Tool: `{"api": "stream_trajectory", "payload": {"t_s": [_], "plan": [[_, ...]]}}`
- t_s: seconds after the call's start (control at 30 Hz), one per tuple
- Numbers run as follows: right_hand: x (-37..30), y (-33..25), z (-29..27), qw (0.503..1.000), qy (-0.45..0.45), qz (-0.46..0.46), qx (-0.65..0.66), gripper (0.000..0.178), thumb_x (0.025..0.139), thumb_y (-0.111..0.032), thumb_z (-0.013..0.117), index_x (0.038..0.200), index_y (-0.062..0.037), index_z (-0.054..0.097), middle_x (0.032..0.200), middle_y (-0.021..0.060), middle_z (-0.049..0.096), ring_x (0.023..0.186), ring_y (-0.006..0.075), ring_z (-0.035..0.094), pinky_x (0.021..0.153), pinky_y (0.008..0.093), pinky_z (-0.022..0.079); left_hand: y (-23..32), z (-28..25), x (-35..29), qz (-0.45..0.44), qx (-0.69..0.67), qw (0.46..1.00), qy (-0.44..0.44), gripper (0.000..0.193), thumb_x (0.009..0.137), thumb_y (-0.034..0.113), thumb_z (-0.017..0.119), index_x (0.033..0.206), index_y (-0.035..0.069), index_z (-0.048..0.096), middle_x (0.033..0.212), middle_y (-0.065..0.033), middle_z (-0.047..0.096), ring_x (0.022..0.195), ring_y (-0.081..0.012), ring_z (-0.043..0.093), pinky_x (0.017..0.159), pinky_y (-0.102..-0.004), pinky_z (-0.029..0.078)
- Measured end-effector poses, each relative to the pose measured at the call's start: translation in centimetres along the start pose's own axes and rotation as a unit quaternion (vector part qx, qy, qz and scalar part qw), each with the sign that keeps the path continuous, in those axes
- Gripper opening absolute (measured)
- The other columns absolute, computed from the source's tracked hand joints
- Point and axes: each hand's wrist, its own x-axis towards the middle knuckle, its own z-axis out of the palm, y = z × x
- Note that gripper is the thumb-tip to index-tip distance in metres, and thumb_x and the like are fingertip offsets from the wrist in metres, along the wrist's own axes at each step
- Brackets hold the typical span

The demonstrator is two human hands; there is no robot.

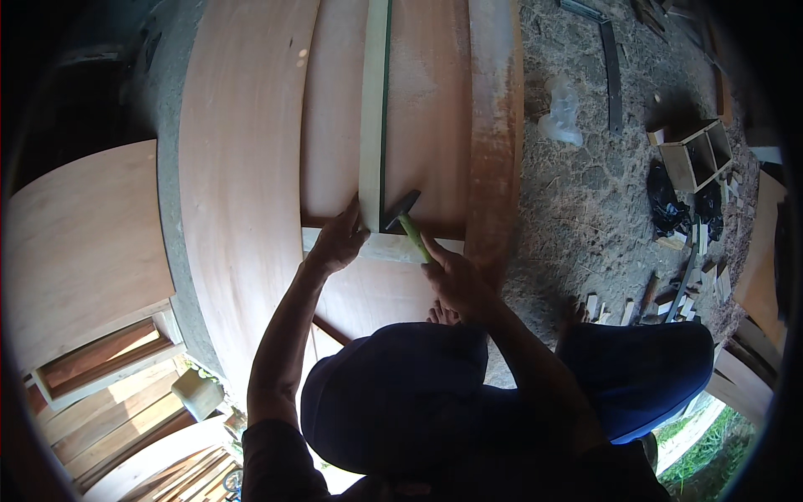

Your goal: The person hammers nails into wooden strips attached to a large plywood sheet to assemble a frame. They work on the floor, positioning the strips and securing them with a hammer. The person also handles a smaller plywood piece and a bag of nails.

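My right hand (458,283) is closed around the green handle of a hammer (411,227). Its dark head rests close to the right side of a long pale wooden strip (374,117), near the strip's lower end. At that same end, my left hand (336,243) grips the strip from its left side. The strip runs away from me over a reddish wooden panel (427,92) and meets a short crosspiece (385,247). Whether the hammer head touches the strip I cannot tell.
A broad plywood sheet (238,167) lies left of the strip. On the rough floor to the right are a clear plastic bag (562,113), a dark metal bar (612,79), a wooden box (696,157), black plastic bags (665,201) and several wood offcuts. Boards (117,418) lie at lower left.
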Motion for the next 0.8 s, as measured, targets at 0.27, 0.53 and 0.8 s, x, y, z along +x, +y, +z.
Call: {"api": "stream_trajectory", "payload": {"t_s": [0.27,0.53,0.8], "plan": [[-0.6,-0.3,0.1,0.984,0.149,-0.07,-0.072,0.06,0.101,-0.02,0.051,0.153,-0.0028,0.028,0.085,0.0269,0.067,0.079,0.0361,0.069,0.075,0.0477,0.053,1.1,0.3,-0.1,-0.044,-0.009,0.998,-0.034,0.075,0.087,0.011,0.056,0.155,0.014,0.024,0.094,-0.018,0.062,0.085,-0.0306,0.062,0.082,-0.0429,0.051],[-0.5,-1.4,-1.1,0.962,0.245,-0.107,-0.062,0.061,0.1,-0.016,0.051,0.155,-0.0065,0.027,0.084,0.0193,0.068,0.065,0.0228,0.067,0.065,0.0369,0.057,1.7,0.1,0.8,-0.073,0.008,0.996,-0.058,0.078,0.087,0.01,0.057,0.156,0.014,0.023,0.097,-0.0173,0.062,0.087,-0.0294,0.062,0.084,-0.0411,0.051],[0.1,-1.1,-2.9,0.865,0.44,-0.164,-0.177,0.063,0.1,-0.017,0.049,0.156,-0.0019,0.022,0.082,0.0235,0.069,0.069,0.0275,0.07,0.073,0.0389,0.056,0.9,0.5,0.4,-0.038,0.006,0.999,-0.028,0.076,0.086,0.005,0.055,0.156,0.013,0.025,0.099,-0.018,0.062,0.087,-0.0284,0.062,0.083,-0.0408,0.05]]}}
